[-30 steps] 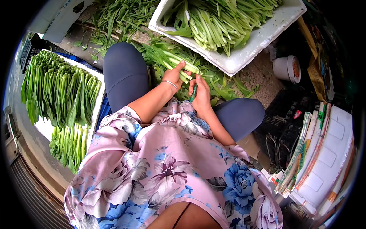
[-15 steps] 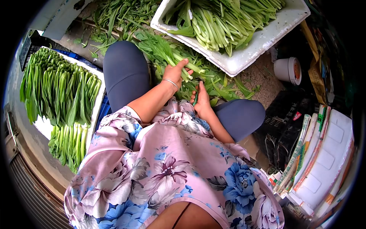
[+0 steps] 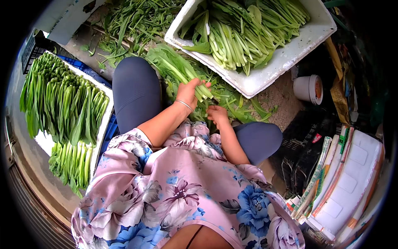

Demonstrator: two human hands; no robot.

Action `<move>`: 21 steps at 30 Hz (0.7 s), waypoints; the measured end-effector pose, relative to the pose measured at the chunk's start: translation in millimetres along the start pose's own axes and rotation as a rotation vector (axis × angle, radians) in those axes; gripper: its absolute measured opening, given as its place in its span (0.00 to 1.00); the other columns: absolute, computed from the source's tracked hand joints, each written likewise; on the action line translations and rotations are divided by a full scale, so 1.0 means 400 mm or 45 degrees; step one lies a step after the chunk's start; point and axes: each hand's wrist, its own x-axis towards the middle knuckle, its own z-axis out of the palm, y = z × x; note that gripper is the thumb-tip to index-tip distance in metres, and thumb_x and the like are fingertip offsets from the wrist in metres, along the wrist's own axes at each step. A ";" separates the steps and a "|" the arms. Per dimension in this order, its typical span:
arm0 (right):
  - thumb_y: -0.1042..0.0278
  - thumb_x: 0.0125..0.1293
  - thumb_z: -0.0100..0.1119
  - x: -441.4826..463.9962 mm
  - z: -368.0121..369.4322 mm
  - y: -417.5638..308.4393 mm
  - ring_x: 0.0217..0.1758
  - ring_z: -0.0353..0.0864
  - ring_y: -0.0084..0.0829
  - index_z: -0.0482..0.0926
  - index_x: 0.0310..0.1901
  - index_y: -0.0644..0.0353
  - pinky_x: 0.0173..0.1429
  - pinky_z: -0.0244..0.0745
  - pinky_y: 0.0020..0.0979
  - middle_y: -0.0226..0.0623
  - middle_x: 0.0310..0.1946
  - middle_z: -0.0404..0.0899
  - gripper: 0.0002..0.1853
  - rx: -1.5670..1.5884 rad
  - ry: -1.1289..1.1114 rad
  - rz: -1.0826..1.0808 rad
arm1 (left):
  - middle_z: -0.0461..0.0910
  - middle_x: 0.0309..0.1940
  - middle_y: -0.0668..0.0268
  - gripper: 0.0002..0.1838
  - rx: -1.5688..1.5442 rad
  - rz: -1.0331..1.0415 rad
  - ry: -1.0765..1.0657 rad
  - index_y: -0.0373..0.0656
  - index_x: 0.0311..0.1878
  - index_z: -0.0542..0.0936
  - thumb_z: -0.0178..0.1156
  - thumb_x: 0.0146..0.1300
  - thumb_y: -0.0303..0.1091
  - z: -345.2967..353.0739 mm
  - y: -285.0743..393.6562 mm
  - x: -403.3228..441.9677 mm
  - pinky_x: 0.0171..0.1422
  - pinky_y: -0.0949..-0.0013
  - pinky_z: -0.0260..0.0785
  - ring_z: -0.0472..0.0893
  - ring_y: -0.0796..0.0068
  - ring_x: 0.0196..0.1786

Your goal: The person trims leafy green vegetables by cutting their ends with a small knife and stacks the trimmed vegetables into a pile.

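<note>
My left hand [image 3: 189, 93] is closed round a bunch of leafy greens [image 3: 177, 68]. Their leaves point up and left, and the pale cut stalk ends stick out to the right of my fingers. Just below those ends, my right hand [image 3: 217, 115] has its fingers curled in, with a bit of green by the fingertips. A slim green-handled tool showed in this hand in the earlier frame; now the fingers hide it. Under both hands, loose leaves [image 3: 236, 108] lie on the ground between my knees.
A white foam box [image 3: 251, 88] of leafy stalks stands ahead on the right. On my left, a white tray [image 3: 44, 142] carries rows of bundled greens. More leaves [image 3: 137, 20] are heaped ahead. A white bucket [image 3: 304, 89], black crate [image 3: 302, 133] and foam lids [image 3: 348, 178] stand right.
The greens in my left hand have swung out so their leaves show more. My right hand has turned, its fingers curling inward and hiding the green-handled tool. The view has shifted slightly.
</note>
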 end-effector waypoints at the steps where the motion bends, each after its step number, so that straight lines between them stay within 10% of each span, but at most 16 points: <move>1: 0.67 0.55 0.57 0.005 -0.010 -0.015 0.23 0.76 0.23 0.78 0.39 0.60 0.21 0.64 0.25 0.32 0.29 0.79 0.10 -0.012 0.002 -0.008 | 0.73 0.33 0.59 0.08 -0.031 -0.010 0.014 0.33 0.36 0.68 0.49 0.51 0.23 0.004 0.002 -0.005 0.45 0.55 0.73 0.78 0.61 0.39; 12: 0.67 0.59 0.52 0.165 -0.026 -0.610 0.20 0.78 0.24 0.78 0.39 0.62 0.29 0.71 0.24 0.35 0.26 0.80 0.10 -0.313 0.587 -1.302 | 0.69 0.27 0.62 0.15 -0.483 -0.274 -0.082 0.43 0.41 0.67 0.49 0.47 0.22 0.048 0.031 -0.032 0.48 0.50 0.69 0.74 0.62 0.34; 14: 0.61 0.56 0.54 0.198 0.013 -0.694 0.33 0.78 0.45 0.79 0.37 0.56 0.37 0.72 0.39 0.46 0.28 0.78 0.11 -0.460 0.749 -1.323 | 0.70 0.27 0.62 0.17 -0.563 -0.284 -0.145 0.43 0.43 0.67 0.50 0.46 0.22 0.058 0.040 -0.040 0.49 0.50 0.68 0.74 0.63 0.34; 21: 0.56 0.46 0.62 0.284 0.059 -0.803 0.42 0.78 0.44 0.78 0.39 0.57 0.44 0.73 0.38 0.46 0.37 0.78 0.19 -0.721 0.752 -0.981 | 0.71 0.26 0.66 0.12 -0.599 -0.278 -0.209 0.44 0.41 0.70 0.56 0.51 0.27 0.070 0.067 -0.048 0.48 0.52 0.70 0.75 0.68 0.33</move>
